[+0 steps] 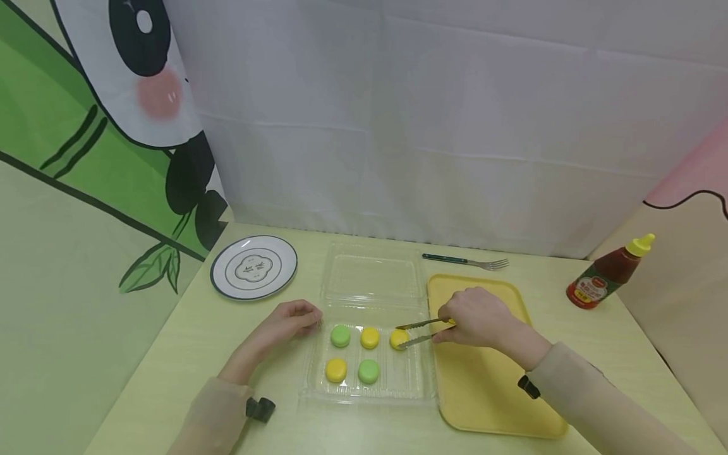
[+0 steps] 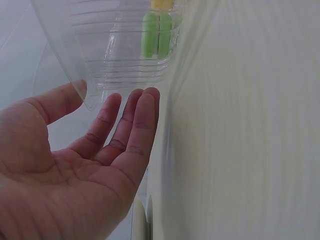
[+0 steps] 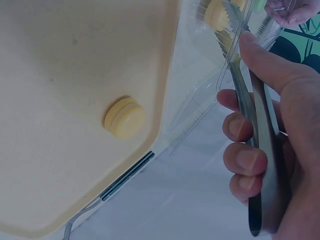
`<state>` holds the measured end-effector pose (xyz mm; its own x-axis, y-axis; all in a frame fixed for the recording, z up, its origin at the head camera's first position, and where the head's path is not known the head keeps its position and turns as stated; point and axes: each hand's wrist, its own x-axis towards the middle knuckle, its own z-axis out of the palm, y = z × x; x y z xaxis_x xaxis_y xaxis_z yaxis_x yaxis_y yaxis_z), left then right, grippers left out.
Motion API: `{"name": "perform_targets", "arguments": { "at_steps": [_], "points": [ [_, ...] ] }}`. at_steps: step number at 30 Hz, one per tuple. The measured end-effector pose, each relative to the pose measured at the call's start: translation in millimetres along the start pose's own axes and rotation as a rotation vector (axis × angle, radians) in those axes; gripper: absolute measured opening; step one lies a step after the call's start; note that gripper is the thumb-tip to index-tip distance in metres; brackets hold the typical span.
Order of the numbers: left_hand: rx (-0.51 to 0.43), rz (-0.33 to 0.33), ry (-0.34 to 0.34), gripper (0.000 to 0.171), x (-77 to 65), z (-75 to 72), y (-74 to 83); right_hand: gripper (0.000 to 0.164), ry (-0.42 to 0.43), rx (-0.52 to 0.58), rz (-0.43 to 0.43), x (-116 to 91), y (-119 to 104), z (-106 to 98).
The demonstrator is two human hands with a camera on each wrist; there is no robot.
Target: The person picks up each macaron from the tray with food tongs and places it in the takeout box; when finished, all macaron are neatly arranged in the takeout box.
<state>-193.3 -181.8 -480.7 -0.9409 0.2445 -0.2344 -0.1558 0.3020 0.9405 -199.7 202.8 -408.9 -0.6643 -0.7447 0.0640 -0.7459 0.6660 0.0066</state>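
Observation:
My right hand (image 1: 478, 318) holds metal tongs (image 3: 242, 95) with serrated tips. The tips stand on either side of a yellow macaron (image 1: 399, 339) in the clear plastic box (image 1: 392, 388); whether they press on it I cannot tell. Several other yellow and green macarons, among them a green macaron (image 1: 340, 335), sit in the box, whose lid (image 1: 372, 272) lies folded back. At the box's left edge is my left hand (image 2: 85, 165), fingers loosely extended and thumb at the plastic rim. Another yellow macaron (image 3: 125, 118) rests on the yellow tray (image 1: 489, 398), mostly hidden by my right hand in the head view.
A white plate with a blue rim (image 1: 253, 268) stands at the back left. Behind the tray lies a fork with a dark green handle (image 1: 449, 258). A ketchup bottle with a yellow cap (image 1: 605, 278) stands at the far right. Curtain-like cloth (image 1: 398, 126) hangs behind the table.

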Motion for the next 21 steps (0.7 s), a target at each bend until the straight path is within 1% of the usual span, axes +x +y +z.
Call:
{"name": "perform_targets", "arguments": {
  "at_steps": [8,15,21],
  "points": [
    [0.007,-0.004,0.005,0.031,0.3,0.3,-0.1,0.051,-0.009,0.001,0.008,-0.6,0.4,1.3],
    [0.013,-0.007,0.007,0.032,0.5,0.5,-0.1,0.052,-0.004,-0.002,0.006,-1.0,0.5,0.6],
    [0.009,-0.012,0.009,0.032,0.3,0.5,-0.2,0.042,0.006,-0.002,0.007,-1.6,0.3,0.1]
  ]
}}
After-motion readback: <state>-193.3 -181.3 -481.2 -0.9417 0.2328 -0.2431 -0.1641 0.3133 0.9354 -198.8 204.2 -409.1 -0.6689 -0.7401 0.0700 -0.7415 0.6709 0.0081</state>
